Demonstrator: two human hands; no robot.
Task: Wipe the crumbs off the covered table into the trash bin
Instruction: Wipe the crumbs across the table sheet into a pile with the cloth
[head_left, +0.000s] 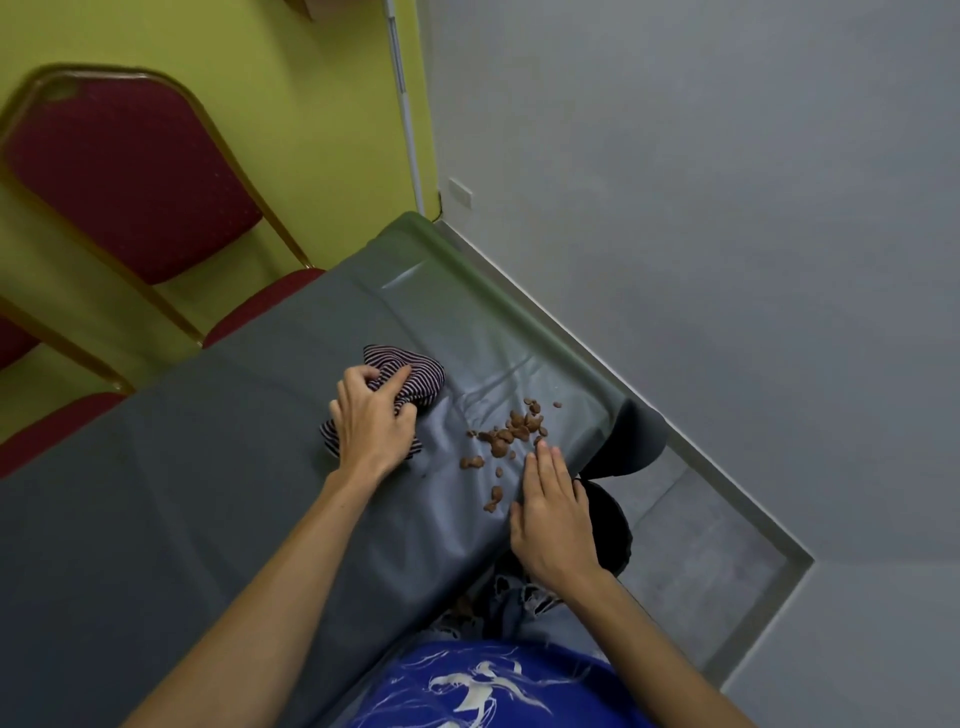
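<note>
A grey plastic cover lies over the table (208, 467). Brown crumbs (511, 434) are scattered near the table's right corner. My left hand (371, 421) grips a crumpled striped cloth (410, 382) just left of the crumbs. My right hand (553, 514) lies flat, fingers together, on the cover at the table's near edge, its fingertips touching the nearest crumbs. A black trash bin (639, 441) sits below the table's corner, partly hidden by the cover and my right hand.
Two red padded chairs (130, 171) with gold frames stand against the yellow-green wall at the table's far side. A grey wall and grey floor (701, 545) lie to the right. My blue shirt and jeans show at the bottom.
</note>
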